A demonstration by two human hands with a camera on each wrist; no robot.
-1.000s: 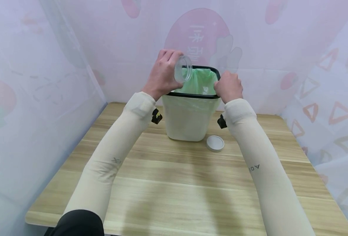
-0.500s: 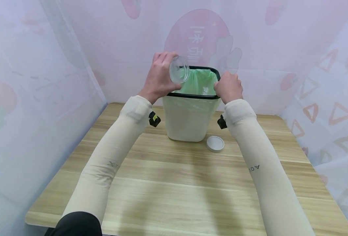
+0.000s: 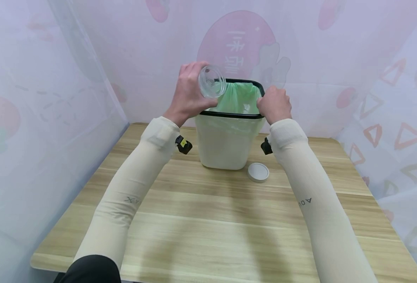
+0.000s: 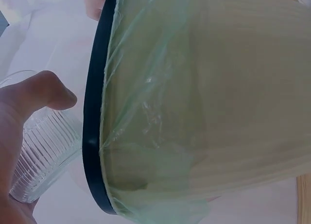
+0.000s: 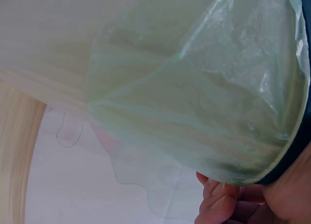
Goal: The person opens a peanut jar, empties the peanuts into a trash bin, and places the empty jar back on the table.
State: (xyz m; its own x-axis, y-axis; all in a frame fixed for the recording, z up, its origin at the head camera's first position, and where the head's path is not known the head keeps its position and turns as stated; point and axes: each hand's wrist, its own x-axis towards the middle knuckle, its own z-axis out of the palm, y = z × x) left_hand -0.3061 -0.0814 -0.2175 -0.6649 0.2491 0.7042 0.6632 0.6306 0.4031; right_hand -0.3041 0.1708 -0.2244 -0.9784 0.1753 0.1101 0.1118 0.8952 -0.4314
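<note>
My left hand (image 3: 190,89) grips a clear ribbed jar (image 4: 46,146) over the left side of a trash can (image 3: 222,143), its open mouth tipped towards the bin. Through the clear wall the jar shows nothing inside. The cream bin has a black rim (image 4: 92,136) and a green bag (image 3: 242,96) lining it, folded out over the edge. On the right side my right hand (image 3: 275,104) holds the rim, with curled fingers (image 5: 221,209) below the bag's overhang. A round white lid (image 3: 258,172) lies on the table by the bin's front right foot.
The wood-grain table (image 3: 208,228) carries the bin near its back edge. Pale printed curtains (image 3: 152,51) stand behind and on both sides. Each cream sleeve has a small black wrist camera (image 3: 183,144) strapped at the cuff.
My left hand has drawn the jar a little to the left, and the jar's mouth has turned more towards the head camera. My right hand, the bin and the lid stay put.
</note>
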